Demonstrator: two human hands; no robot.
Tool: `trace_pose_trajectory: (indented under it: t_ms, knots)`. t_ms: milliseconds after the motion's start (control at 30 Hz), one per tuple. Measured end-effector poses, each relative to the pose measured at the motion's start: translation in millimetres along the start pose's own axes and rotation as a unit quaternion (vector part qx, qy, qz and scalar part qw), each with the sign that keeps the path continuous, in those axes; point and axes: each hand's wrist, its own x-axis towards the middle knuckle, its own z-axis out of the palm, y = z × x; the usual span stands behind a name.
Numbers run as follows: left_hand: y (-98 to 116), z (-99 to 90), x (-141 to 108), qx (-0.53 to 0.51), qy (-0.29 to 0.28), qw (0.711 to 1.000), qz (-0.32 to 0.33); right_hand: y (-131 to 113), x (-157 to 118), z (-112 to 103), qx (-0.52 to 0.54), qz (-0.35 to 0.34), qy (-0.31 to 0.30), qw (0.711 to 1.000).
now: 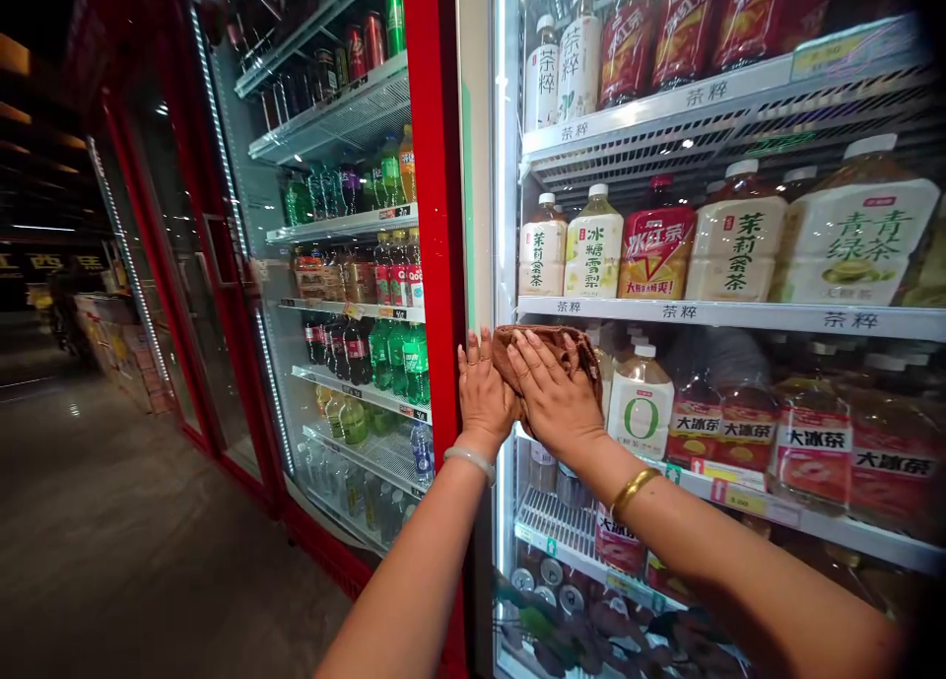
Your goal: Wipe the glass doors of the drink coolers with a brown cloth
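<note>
My right hand (551, 388) presses a folded brown cloth (509, 349) flat against the glass door (709, 364) of a drinks fridge. Its fingers lie stretched over the cloth, holding it to the glass, and a gold bangle is on that wrist. Close beside it, my left hand (484, 393) rests with straight, slightly spread fingers on the pale door frame (480, 167). A light-coloured bangle circles the left wrist. The left thumb is next to the cloth's edge; whether it touches is hidden. Behind the glass, bottled teas (641, 403) stand by the right hand.
To the left stands a red-framed fridge (436, 216) with shelves of bottles and cans. Further red fridge doors (159, 265) line the wall. Stacked boxes (122, 349) stand beyond them on the grey floor (148, 561). White shelves (709, 311) inside the right fridge carry more bottles.
</note>
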Motion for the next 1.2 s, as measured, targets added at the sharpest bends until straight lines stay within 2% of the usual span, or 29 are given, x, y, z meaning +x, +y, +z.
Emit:
trace_pose_trajectory:
  t_ms: [100,200,267,367,433,533,600,700,767,833,933,1033,1133,1200]
  knots:
    - [-9.5,-10.0,9.2,0.009,-0.008,1.0,0.008,-0.9,6.0,1.8,-0.004,-0.043,-0.023,0.999]
    - [-12.3,-15.8,18.9,0.013,-0.004,1.0,0.022,14.2,23.9,-4.2,-0.005,-0.102,-0.048,0.994]
    - [-8.0,-18.0,36.9,0.013,0.005,1.0,0.026,28.5,47.0,-11.2,-0.016,-0.094,-0.039,0.995]
    - [2.0,-22.5,78.8,0.01,0.022,0.999,0.026,45.0,79.1,-22.4,-0.044,-0.039,-0.017,0.998]
    - [6.8,-26.9,105.0,0.008,0.031,0.999,0.029,52.5,86.6,-30.3,-0.058,-0.025,-0.004,0.998]
    - [9.0,-33.6,126.3,0.004,0.038,0.998,0.04,66.7,81.5,-43.0,-0.066,-0.061,-0.001,0.996]
    - [8.5,-36.9,131.0,0.003,0.041,0.998,0.043,79.0,82.8,-50.1,-0.068,-0.081,-0.001,0.994]
    - [6.2,-40.4,138.3,0.004,0.047,0.998,0.038,90.3,105.8,-52.6,-0.062,-0.051,0.017,0.997]
    - [3.0,-42.4,146.6,0.005,0.052,0.998,0.031,86.7,124.4,-47.8,-0.053,-0.018,0.023,0.998]
    - [-2.2,-43.8,153.7,0.005,0.055,0.998,0.024,77.1,132.5,-41.5,-0.05,-0.015,0.01,0.999]
    - [-11.5,-44.7,154.0,0.001,0.051,0.999,0.019,69.9,124.2,-39.0,-0.051,-0.074,-0.02,0.996]
    - [-16.7,-44.8,147.9,-0.003,0.045,0.999,0.028,82.7,121.0,-47.7,-0.052,-0.138,-0.038,0.988]
    - [-14.7,-46.0,152.6,-0.005,0.045,0.998,0.04,96.3,138.8,-56.4,-0.062,-0.098,-0.022,0.993]
    - [-11.1,-46.9,162.2,-0.004,0.052,0.998,0.039,94.6,150.4,-56.8,-0.063,-0.058,-0.007,0.996]
